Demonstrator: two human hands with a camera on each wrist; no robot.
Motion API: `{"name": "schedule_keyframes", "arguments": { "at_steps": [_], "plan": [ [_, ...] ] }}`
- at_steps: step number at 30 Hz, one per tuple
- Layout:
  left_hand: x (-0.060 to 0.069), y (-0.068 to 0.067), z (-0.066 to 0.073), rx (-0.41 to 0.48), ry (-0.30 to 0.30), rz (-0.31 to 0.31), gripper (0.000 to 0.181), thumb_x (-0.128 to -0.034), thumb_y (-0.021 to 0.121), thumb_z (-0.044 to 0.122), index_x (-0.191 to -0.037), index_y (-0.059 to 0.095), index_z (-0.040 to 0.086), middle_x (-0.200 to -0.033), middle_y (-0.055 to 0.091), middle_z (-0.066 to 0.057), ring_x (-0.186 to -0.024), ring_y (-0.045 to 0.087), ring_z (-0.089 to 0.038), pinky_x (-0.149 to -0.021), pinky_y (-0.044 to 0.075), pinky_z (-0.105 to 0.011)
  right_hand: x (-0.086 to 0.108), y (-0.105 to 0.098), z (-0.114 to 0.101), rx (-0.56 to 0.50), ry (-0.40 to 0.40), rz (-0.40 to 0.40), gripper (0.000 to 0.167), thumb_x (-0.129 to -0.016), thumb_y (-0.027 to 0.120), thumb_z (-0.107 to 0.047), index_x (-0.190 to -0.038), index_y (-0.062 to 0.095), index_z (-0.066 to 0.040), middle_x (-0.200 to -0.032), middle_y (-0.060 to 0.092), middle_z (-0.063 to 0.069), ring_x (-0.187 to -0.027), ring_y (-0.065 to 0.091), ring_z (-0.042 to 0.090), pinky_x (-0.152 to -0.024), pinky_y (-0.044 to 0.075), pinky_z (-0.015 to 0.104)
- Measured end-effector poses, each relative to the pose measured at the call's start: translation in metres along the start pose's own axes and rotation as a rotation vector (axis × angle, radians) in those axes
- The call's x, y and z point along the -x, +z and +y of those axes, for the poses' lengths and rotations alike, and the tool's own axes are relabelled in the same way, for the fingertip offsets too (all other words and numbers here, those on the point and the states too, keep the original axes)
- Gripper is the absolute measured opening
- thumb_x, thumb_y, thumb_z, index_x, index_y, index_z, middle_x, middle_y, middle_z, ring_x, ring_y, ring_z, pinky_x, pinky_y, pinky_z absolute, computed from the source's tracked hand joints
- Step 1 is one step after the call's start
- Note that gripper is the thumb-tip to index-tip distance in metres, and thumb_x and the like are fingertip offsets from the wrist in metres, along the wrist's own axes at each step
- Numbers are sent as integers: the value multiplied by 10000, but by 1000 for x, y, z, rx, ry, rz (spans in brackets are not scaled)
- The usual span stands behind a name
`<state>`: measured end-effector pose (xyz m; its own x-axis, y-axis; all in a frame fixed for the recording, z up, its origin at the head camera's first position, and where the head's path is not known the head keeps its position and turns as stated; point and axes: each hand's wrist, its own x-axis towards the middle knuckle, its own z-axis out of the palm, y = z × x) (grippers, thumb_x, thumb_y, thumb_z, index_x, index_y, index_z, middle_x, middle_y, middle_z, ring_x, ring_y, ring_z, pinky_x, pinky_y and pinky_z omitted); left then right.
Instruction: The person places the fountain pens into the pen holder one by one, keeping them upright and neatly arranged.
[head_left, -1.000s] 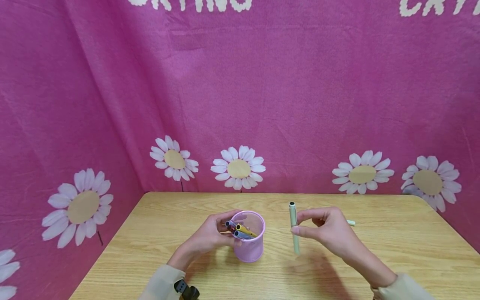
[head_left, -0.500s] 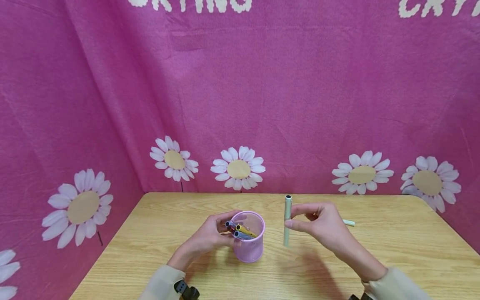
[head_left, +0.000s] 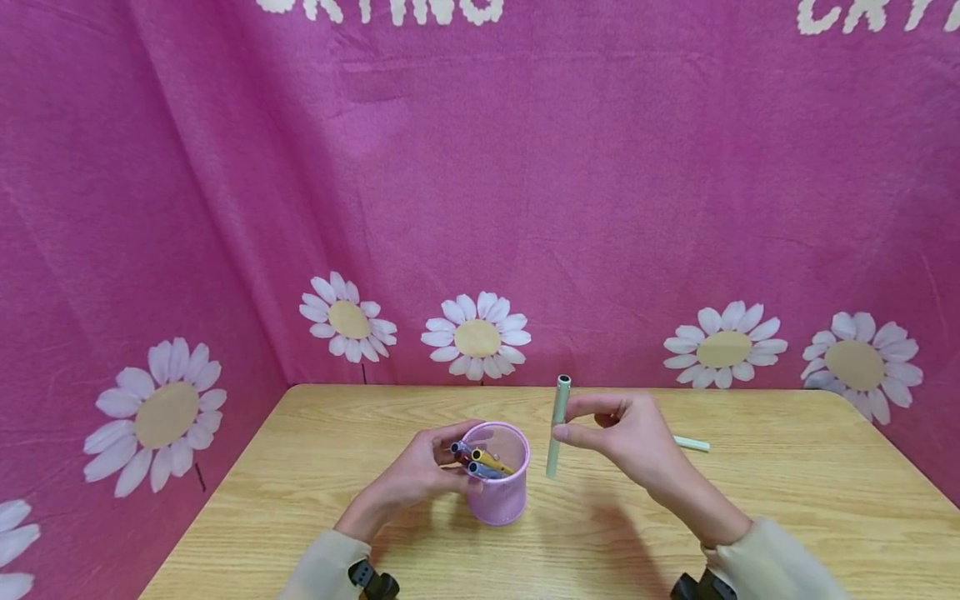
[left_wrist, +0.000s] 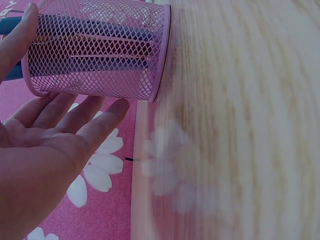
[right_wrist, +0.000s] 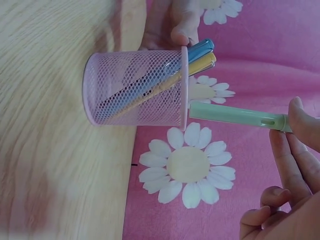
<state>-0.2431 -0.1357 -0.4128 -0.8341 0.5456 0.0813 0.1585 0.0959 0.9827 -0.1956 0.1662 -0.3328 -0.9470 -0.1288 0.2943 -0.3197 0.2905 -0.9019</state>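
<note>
A pink mesh pen cup (head_left: 498, 502) stands upright on the wooden table, several pens leaning inside it, among them a yellow pen (head_left: 491, 461) and a blue pen (right_wrist: 200, 49). My left hand (head_left: 420, 475) holds the cup from the left, thumb near the rim and fingers along the far side. Between thumb and fingers, my right hand (head_left: 633, 433) pinches a light green pen (head_left: 558, 427). That pen hangs nearly upright above the table, just right of the cup and apart from it. In the right wrist view its lower end is close to the cup's rim.
Another pale green pen (head_left: 693, 444) lies on the table (head_left: 810, 475) behind my right hand, partly hidden by it. A pink cloth with daisies (head_left: 585, 208) hangs behind the table and along its left side.
My right hand has moved left and upward with the light green pen, closer to the cup. More of the pen lying on the table now shows. The left hand and the cup have stayed put.
</note>
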Motion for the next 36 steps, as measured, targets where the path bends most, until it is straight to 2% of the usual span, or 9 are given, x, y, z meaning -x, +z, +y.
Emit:
{"name": "schedule_keyframes", "arguments": {
  "at_steps": [8,21,29,36],
  "plan": [
    [0,0,1,-11,34,-9,803,-844,856,-16,-1553,478,-22,-1438,599,-242,-1181,651,-271,-1031,548,-383,-7,3,-6,-11,-26,10,209,-810,928,-147,-989,848,-77,-968,791,37,-836,532,159,-687,415,240],
    [-2,0,-2,-2,53,-21,799,-855,851,-14,-1553,465,-42,-1419,600,-265,-1134,654,-231,-1026,549,-373,-20,11,-9,-12,-8,34,255,-817,927,-168,-1036,844,-65,-996,802,23,-1002,630,196,-883,491,296],
    [-1,-1,-2,-2,58,-32,795,-864,843,-12,-1557,453,-50,-1422,589,-285,-1141,657,-234,-1025,548,-374,-28,22,-7,-39,-3,40,261,-817,923,-158,-1040,840,-51,-985,802,26,-1001,628,197,-884,485,317],
    [0,-1,0,-2,36,-30,793,-873,840,8,-1566,457,-21,-1432,591,-262,-1160,653,-248,-1039,541,-386,-33,32,-3,-72,-4,36,257,-825,919,-154,-1039,836,-38,-983,802,39,-1009,622,194,-917,452,362]
  ]
}}
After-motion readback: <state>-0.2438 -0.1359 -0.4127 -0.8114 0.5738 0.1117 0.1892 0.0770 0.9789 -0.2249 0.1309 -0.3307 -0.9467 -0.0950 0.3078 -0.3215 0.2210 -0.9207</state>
